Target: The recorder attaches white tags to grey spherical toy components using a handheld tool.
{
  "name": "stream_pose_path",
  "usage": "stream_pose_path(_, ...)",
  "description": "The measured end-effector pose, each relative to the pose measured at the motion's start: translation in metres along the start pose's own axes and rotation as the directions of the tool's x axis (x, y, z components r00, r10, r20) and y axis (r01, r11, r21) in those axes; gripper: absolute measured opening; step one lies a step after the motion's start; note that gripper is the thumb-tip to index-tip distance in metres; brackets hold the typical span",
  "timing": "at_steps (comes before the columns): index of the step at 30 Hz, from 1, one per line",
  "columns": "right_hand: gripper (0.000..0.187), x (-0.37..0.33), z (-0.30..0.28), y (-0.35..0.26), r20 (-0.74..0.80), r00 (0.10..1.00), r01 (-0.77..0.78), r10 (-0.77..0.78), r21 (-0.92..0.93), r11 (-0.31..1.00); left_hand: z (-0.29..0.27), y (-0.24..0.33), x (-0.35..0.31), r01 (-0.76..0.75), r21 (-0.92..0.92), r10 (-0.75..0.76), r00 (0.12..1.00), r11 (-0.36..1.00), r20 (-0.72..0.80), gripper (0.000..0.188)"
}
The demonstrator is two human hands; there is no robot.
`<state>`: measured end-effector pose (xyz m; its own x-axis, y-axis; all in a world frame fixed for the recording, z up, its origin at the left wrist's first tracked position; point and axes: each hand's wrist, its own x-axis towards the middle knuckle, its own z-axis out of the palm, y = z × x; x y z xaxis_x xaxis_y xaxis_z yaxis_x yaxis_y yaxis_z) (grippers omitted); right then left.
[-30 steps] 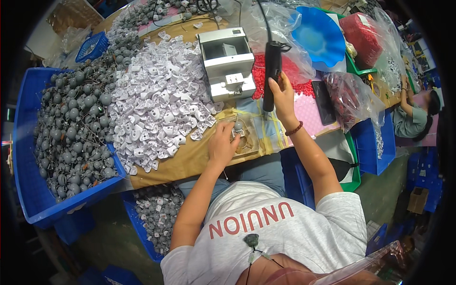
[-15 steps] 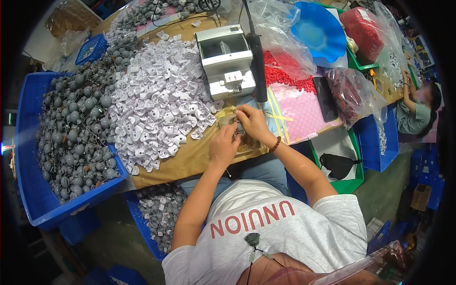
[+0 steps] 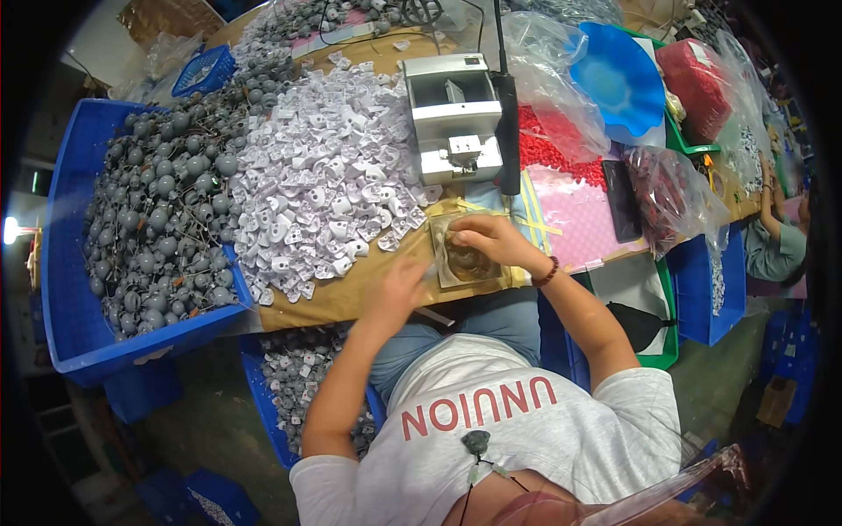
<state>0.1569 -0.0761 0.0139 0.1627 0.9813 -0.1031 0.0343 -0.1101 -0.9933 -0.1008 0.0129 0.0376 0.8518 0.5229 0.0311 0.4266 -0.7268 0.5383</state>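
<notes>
Hundreds of grey round parts (image 3: 153,210) fill the blue crate (image 3: 70,289) at my left, beside a heap of small white pieces (image 3: 320,188) spread on the brown worktop (image 3: 338,294). Just before me lies a small clear tray (image 3: 465,259); my right hand (image 3: 491,238) rests on it, fingers bent together over something too small to tell, while my left hand (image 3: 395,294) blurs just beside it, grip unclear. Crowding looks the risk: a careless elbow could sweep white pieces off the edge.
</notes>
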Motion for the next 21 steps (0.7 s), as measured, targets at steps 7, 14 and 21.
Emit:
stream_pose_path(7, 0.031, -0.026, -0.023, 0.007, 0.035, 0.998, -0.046, 0.053, -0.18, 0.983, -0.087, -0.024, -0.07, 0.212, 0.376, -0.297, 0.937, 0.902, 0.182, 0.036)
stream_pose_path(14, 0.024, -0.036, -0.049, 0.008, -0.086, 0.996, 0.01, -0.039, -0.305, 0.952, -0.006, -0.044, 0.027, -0.112, 0.403, 0.197, 0.965, 0.908, -0.174, 0.028)
stream_pose_path(21, 0.018, -0.01, -0.165, 0.034, -0.455, 0.809, -0.189, -0.371, -0.8, 0.57, 0.011, -0.067, 0.045, -0.175, 0.35, 0.247, 0.953, 0.92, -0.173, 0.019)
